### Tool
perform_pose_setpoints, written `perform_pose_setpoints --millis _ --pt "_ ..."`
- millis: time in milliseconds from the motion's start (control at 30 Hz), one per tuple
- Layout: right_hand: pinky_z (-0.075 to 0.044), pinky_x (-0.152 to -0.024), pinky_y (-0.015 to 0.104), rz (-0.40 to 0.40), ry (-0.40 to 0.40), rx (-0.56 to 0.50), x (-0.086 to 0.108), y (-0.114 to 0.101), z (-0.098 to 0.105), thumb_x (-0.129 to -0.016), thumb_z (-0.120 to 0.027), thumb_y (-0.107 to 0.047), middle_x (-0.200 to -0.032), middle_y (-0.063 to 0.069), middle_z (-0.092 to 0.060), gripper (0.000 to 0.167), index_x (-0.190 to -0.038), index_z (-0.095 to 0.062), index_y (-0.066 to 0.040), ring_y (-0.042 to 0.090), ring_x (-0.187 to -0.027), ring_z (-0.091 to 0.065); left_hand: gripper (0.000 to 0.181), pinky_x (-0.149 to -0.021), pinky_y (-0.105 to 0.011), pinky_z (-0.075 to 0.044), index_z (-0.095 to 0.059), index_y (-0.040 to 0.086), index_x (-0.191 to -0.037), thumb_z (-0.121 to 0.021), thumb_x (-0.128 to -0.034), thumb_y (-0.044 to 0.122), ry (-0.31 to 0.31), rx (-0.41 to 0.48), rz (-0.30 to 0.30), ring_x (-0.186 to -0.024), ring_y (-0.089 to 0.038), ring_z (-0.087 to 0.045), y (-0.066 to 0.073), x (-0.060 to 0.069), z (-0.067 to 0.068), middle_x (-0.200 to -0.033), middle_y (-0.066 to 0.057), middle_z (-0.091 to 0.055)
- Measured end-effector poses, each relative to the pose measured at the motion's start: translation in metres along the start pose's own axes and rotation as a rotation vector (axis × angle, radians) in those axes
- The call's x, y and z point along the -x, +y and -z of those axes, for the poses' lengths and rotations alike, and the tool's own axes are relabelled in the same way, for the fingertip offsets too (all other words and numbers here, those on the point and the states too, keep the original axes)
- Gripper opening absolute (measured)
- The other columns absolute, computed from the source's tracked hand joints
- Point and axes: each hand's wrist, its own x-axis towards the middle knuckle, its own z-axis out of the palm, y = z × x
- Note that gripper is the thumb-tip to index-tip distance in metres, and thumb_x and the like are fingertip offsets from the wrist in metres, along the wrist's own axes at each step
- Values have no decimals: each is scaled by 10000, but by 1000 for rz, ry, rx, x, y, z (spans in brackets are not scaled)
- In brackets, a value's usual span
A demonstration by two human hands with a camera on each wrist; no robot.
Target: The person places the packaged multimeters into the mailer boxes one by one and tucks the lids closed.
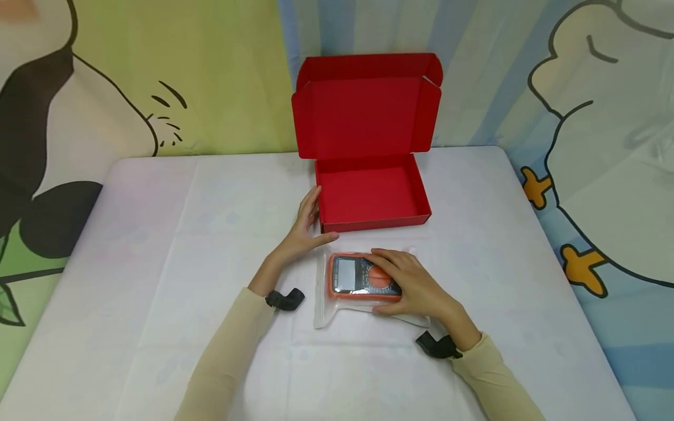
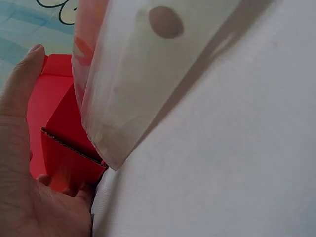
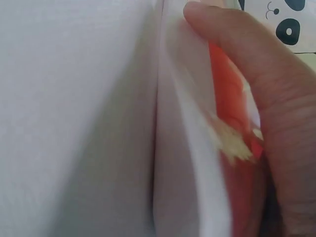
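An orange-edged multimeter [image 1: 346, 276], with a dark face and a round dial, lies face up inside a clear plastic bag [image 1: 323, 313] on the table. Across its right end my right hand [image 1: 418, 286] grips it, fingers on the far edge and thumb on the near one. In the right wrist view the thumb [image 3: 266, 74] lies along the bag [image 3: 180, 148]. Beyond stands a red cardboard box [image 1: 376, 224], lid raised, nothing inside. At its left wall my left hand [image 1: 301, 237] rests with fingers extended and thumb spread near the front corner; the left wrist view shows the box [image 2: 64, 168] beside the palm.
A white cloth [image 1: 210, 263] with fold lines covers the table. The raised lid [image 1: 368, 114] leans toward a cartoon-printed backdrop [image 1: 221, 76] behind the table. Black wrist mounts [image 1: 285, 299] sit on both wrists.
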Motion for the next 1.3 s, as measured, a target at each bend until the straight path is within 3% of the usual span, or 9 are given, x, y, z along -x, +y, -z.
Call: perform_pose_setpoints --millis 267,467,567,733,800,900,1167,1300 --pt "-300 -1103 584 -16 43 34 -2 -1 -4 -669 -823 -571 -1502 38 -389 1000 -1504 -360 -274 253 -1334 -366 998 -1196 -484 -194 -22 25 -1561 -711 -838 14 20 -7 67 -1497 -304 -96 -4 -4 2 -1623 -163 24" --pt "-300 -1107 572 -39 48 135 -5 -5 -10 -600 -772 -721 -1535 63 -332 1157 -1540 -284 -255 263 -1365 -327 978 -1178 -467 -244 -28 10 -1557 -714 -862 67 53 -56 94 -1489 -302 -138 -5 -7 3 -1615 -183 -48" --pt "-314 -1100 558 -38 69 175 -6 -7 -13 -602 -773 -718 -1487 84 -384 1169 -1544 -281 -231 270 -1340 -354 969 -1172 -478 -257 -40 11 -1557 -712 -861 66 74 -70 97 -1482 -314 -154 -8 -7 3 -1613 -184 -64" --pt "-383 -1032 502 -18 162 168 -8 -5 -16 -637 -838 -575 -1257 86 -541 984 -1452 -435 -199 260 -1182 -483 999 -1180 -455 -251 -21 102 -1575 -722 -863 92 81 -67 97 -1488 -263 -146 -34 -12 3 -1628 -101 -52" --pt "-394 -1008 492 -6 192 154 -8 -4 -17 -628 -859 -535 -1221 88 -554 946 -1419 -468 -192 257 -1149 -500 1017 -1179 -426 -261 -21 163 -1581 -737 -859 131 83 -66 100 -1486 -216 -153 -45 -13 4 -1631 -45 -56" --pt "-403 -984 494 15 214 144 -7 -4 -17 -618 -872 -509 -1207 93 -556 936 -1404 -480 -183 258 -1130 -506 1015 -1173 -400 -279 -43 200 -1584 -747 -854 163 90 -60 103 -1477 -180 -174 -51 -13 4 -1628 -3 -75" --pt "-419 -926 473 10 288 129 -6 -5 -17 -580 -909 -454 -1191 108 -573 943 -1391 -508 -187 256 -1072 -521 988 -1166 -373 -294 -63 217 -1584 -739 -864 175 89 -40 102 -1470 -200 -204 -49 -14 3 -1629 2 -75" --pt "-412 -934 476 -7 305 106 -6 -7 -17 -580 -911 -450 -1190 111 -583 933 -1386 -521 -189 256 -1077 -524 988 -1167 -401 -288 -46 143 -1580 -729 -867 144 78 -45 128 -1477 -254 -190 -35 -12 3 -1632 -65 -57"
